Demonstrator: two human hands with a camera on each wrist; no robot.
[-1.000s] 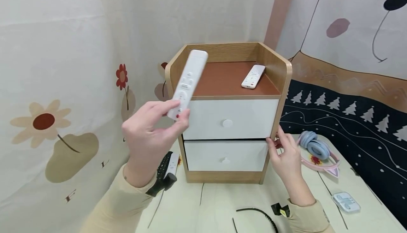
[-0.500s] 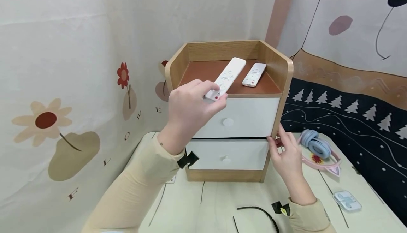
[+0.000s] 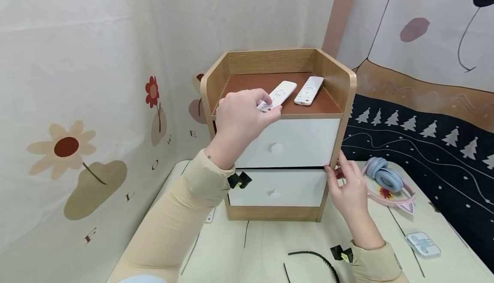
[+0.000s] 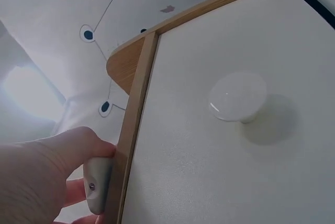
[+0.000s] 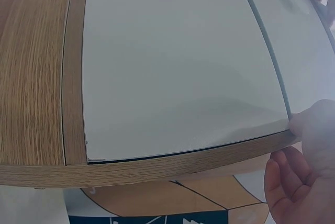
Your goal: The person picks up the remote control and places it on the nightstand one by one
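Observation:
My left hand (image 3: 243, 113) pinches the lower end of a white remote control (image 3: 284, 91) between thumb and fingers. The remote lies low over the brown top shelf (image 3: 247, 83) of a small wooden cabinet with two white drawers. In the left wrist view the end of the remote (image 4: 97, 185) shows right at the shelf's front edge. A second white remote (image 3: 309, 90) lies on the shelf to its right. My right hand (image 3: 349, 184) holds the cabinet's right side edge (image 5: 230, 156), thumb at the front by the gap between the drawers, fingers round the outer side.
Pink and blue cat-ear headphones (image 3: 387, 180) lie on the table right of the cabinet. Nearer stands a clear case with earphones (image 3: 423, 244). A black curved band (image 3: 320, 260) lies at the front. Both drawers, the upper (image 3: 297, 141) and lower (image 3: 293, 188), are closed.
My left hand has carried the remote from left of the cabinet rightward and down onto the top shelf area, beside the second remote. My right hand has stayed on the side edge.

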